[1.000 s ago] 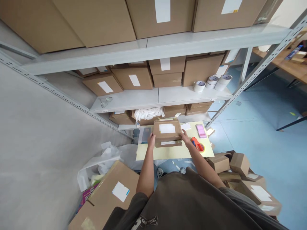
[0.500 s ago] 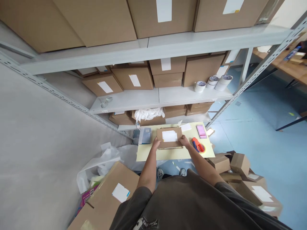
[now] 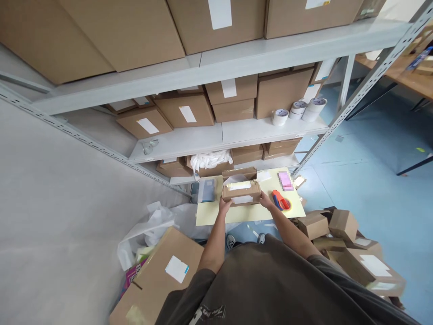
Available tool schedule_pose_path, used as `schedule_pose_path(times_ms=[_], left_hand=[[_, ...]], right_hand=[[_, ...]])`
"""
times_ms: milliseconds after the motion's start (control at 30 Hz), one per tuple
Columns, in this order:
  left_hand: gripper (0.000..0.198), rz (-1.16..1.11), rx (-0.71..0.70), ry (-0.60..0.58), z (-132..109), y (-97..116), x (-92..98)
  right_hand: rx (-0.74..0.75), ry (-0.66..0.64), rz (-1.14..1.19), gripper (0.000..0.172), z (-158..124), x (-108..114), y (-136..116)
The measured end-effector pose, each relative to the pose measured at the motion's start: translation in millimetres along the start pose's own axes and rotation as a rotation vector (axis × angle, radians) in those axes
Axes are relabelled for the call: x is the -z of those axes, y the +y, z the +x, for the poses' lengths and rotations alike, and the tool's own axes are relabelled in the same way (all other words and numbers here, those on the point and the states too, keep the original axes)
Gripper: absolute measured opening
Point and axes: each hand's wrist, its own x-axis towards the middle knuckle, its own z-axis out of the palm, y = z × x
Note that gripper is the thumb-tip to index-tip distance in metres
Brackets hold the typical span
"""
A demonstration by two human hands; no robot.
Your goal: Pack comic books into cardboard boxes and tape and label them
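A small brown cardboard box (image 3: 252, 193) is held between my two hands above a pale yellow table top (image 3: 211, 217). My left hand (image 3: 224, 206) grips its left end, and my right hand (image 3: 265, 200) grips the right end. The box is tilted, with a white label (image 3: 242, 199) on its near face and a whitish strip along its upper edge. Right behind it rises a cardboard panel (image 3: 239, 172) with something translucent in front; I cannot tell whether that panel belongs to the box. An orange and blue tape dispenser (image 3: 281, 201) lies right of my right hand.
A blue-grey packet (image 3: 206, 190) lies at the table's left, a pink item (image 3: 286, 181) at its right. Grey shelving (image 3: 179, 141) with cartons and white tape rolls (image 3: 280, 117) stands ahead. Cardboard boxes (image 3: 368, 266) pile up at right; a large carton (image 3: 158, 275) sits at left.
The box has been tilted up between my hands, so a narrow side with a strip now shows instead of the broad labelled face. A panel has come into view behind it.
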Motion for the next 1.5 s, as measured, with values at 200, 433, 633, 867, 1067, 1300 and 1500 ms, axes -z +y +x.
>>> schedule_pose_path(times_ms=[200,433,633,867,1067,1300,1500], left_hand=[[0.094,0.166,-0.171,0.01,-2.2,13.5,17.7],[0.091,0.458,-0.214,-0.155,9.6,37.3,28.6],[0.061,0.556,-0.343,-0.129,2.4,48.5,28.4],[0.041,0.593,-0.609,-0.156,-36.6,27.1,36.4],[0.037,0.553,-0.547,-0.241,-53.9,-2.5,39.6],[0.087,0.722,-0.368,-0.23,-19.7,1.4,32.7],[0.043,0.824,-0.309,-0.152,-5.6,3.4,12.8]], right_hand=[[-0.012,-0.128,0.312,0.069,-2.3,2.7,21.7],[0.177,-0.051,0.649,0.061,3.3,12.3,33.4],[0.146,-0.089,0.714,0.056,30.7,36.4,17.0],[0.227,-0.197,0.899,0.075,68.9,52.4,3.9],[0.351,-0.161,0.447,0.069,116.3,44.3,-19.6],[0.322,-0.244,-0.226,0.092,145.5,19.0,-33.7],[0.269,-0.206,-0.425,0.087,135.7,-4.5,-34.6]])
